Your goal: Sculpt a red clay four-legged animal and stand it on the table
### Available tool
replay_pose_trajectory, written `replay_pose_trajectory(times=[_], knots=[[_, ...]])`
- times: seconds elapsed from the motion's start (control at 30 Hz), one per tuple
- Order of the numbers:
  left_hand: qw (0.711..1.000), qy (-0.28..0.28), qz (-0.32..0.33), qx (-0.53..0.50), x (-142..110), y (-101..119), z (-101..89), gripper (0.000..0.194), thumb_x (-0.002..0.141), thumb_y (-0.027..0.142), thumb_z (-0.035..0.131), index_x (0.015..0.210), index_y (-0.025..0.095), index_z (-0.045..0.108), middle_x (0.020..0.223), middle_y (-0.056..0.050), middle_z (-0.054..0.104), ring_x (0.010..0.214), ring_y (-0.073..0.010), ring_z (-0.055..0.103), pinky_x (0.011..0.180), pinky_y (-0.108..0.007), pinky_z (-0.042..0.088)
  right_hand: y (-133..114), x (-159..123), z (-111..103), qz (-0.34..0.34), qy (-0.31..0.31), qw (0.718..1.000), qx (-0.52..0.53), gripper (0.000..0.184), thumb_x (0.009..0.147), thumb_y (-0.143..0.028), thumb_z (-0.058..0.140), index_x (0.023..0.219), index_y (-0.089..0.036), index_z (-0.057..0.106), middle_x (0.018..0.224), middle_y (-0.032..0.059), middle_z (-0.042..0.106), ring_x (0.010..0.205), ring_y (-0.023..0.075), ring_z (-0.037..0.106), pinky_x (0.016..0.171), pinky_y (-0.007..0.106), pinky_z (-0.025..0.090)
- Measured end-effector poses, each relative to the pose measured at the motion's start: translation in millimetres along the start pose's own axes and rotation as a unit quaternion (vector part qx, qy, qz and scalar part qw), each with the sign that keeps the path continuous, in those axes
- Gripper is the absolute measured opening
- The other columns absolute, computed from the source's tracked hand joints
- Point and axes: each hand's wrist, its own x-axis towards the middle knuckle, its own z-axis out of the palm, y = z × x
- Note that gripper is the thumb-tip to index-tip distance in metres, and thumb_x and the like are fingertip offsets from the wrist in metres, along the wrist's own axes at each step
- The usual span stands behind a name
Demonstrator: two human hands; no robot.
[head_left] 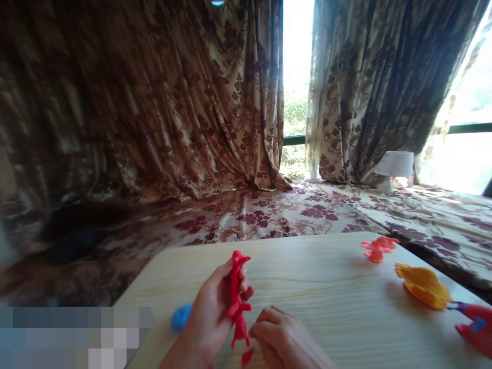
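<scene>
My left hand (215,302) is closed around a red modelling clay figure (236,292), which stands out past the fingertips at both ends. The figure has a long thin body, with small stubs and points like limbs. Close to its lower end is my right hand (279,338), fingers curled and pressed together. Whatever those fingers may hold is hidden. A small flat red clay piece (247,357) shows just left of the right hand; I cannot tell whether it touches the fingers. Behind my left wrist, partly covered, sits a blue lump of clay (180,318).
On the right of the pale wooden table (319,261) stand a coral clay shape (376,249), a yellow clay shape (423,287) and a red and blue clay piece (476,325) cut by the frame edge. A white lamp (395,166) stands beyond, near patterned curtains (215,102).
</scene>
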Motion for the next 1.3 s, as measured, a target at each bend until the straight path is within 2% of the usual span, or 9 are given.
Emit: replay_pose_trajectory(times=[0.07, 0.17, 0.27, 0.4, 0.6, 0.77, 1.0, 1.13, 1.3], knots=[[1.000, -0.005, -0.002, 0.003, 0, -3, 0.7, 0.020, 0.087, 0.018, 0.050, 0.073, 0.012, 0.063, 0.061, 0.001, 0.058, 0.048, -0.0071, 0.052, 0.056, -0.022, 0.052, 0, 1, -18, 0.036, 0.031, 0.998, 0.034, 0.017, 0.082, -0.009, 0.054, 0.074, -0.020, 0.064, 0.074, 0.0011, 0.066, 0.069, 0.0145, 0.062, 0.062, 0.019, 0.046], [1.000, 0.001, -0.023, 0.013, 0, -12, 2.3, 0.016, 0.084, 0.019, 0.055, 0.073, 0.011, 0.065, 0.060, 0.000, 0.058, 0.047, -0.0072, 0.052, 0.056, -0.023, 0.051, 3, 1, -50, 0.092, 0.163, 0.979, 0.085, 0.014, 0.089, -0.013, 0.051, 0.085, -0.020, 0.062, 0.071, -0.0002, 0.062, 0.062, 0.0126, 0.059, 0.060, 0.021, 0.047], [0.998, 0.000, -0.053, 0.034, -2, -22, 4.1, 0.016, 0.079, 0.022, 0.061, 0.067, 0.012, 0.065, 0.056, 0.000, 0.058, 0.045, -0.0076, 0.051, 0.054, -0.024, 0.050, 5, -1, -73, 0.025, 0.244, 0.966, 0.086, 0.026, 0.090, -0.012, 0.051, 0.114, -0.022, 0.057, 0.091, 0.0043, 0.062, 0.078, 0.0149, 0.061, 0.070, 0.024, 0.051], [0.994, -0.033, -0.071, 0.082, -6, -31, 5.4, 0.018, 0.068, 0.030, 0.074, 0.067, 0.013, 0.068, 0.053, 0.002, 0.057, 0.045, -0.0076, 0.051, 0.054, -0.023, 0.048, -1, -6, -83, -0.047, 0.219, 0.974, 0.028, 0.039, 0.090, -0.008, 0.051, 0.124, -0.026, 0.053, 0.102, 0.0070, 0.059, 0.087, 0.0165, 0.060, 0.072, 0.026, 0.052], [0.984, -0.065, -0.088, 0.138, -10, -35, 4.8, 0.028, 0.069, 0.038, 0.075, 0.060, 0.013, 0.065, 0.051, 0.002, 0.056, 0.045, -0.0058, 0.048, 0.059, -0.023, 0.049, -4, -8, -89, -0.056, 0.194, 0.979, 0.014, 0.029, 0.092, -0.010, 0.050, 0.114, -0.023, 0.061, 0.092, 0.0064, 0.058, 0.078, 0.0157, 0.058, 0.065, 0.026, 0.051], [0.982, -0.051, -0.093, 0.157, -9, -36, 3.8, 0.032, 0.067, 0.041, 0.075, 0.056, 0.014, 0.062, 0.048, 0.004, 0.053, 0.043, -0.0052, 0.045, 0.058, -0.023, 0.047, -2, -10, -93, -0.071, 0.162, 0.984, 0.009, 0.028, 0.093, -0.011, 0.050, 0.117, -0.023, 0.059, 0.092, 0.0069, 0.059, 0.078, 0.0157, 0.057, 0.065, 0.027, 0.049], [0.982, -0.050, -0.083, 0.159, -12, -38, 6.3, 0.027, 0.066, 0.036, 0.075, 0.058, 0.014, 0.063, 0.048, 0.004, 0.053, 0.043, -0.0051, 0.045, 0.058, -0.022, 0.047, -4, -10, -92, -0.062, 0.140, 0.987, 0.051, 0.019, 0.094, -0.012, 0.048, 0.099, -0.022, 0.064, 0.084, 0.0039, 0.063, 0.073, 0.0155, 0.055, 0.064, 0.026, 0.046], [0.977, -0.021, -0.102, 0.188, -12, -36, 7.2, 0.032, 0.058, 0.044, 0.078, 0.061, 0.016, 0.063, 0.052, 0.003, 0.055, 0.047, -0.0085, 0.051, 0.040, -0.017, 0.039, -6, -11, -97, -0.029, 0.125, 0.987, 0.093, 0.036, 0.089, -0.014, 0.059, 0.122, -0.028, 0.054, 0.106, 0.0036, 0.061, 0.096, 0.0177, 0.056, 0.082, 0.028, 0.048], [0.967, -0.032, -0.079, 0.242, -13, -37, 8.6, 0.034, 0.063, 0.047, 0.073, 0.059, 0.015, 0.061, 0.051, 0.003, 0.051, 0.048, -0.0090, 0.046, 0.034, -0.016, 0.037, -9, -11, -101, -0.040, 0.118, 0.987, 0.103, 0.036, 0.090, -0.009, 0.055, 0.118, -0.031, 0.058, 0.101, 0.0021, 0.057, 0.092, 0.0151, 0.056, 0.080, 0.027, 0.048]])
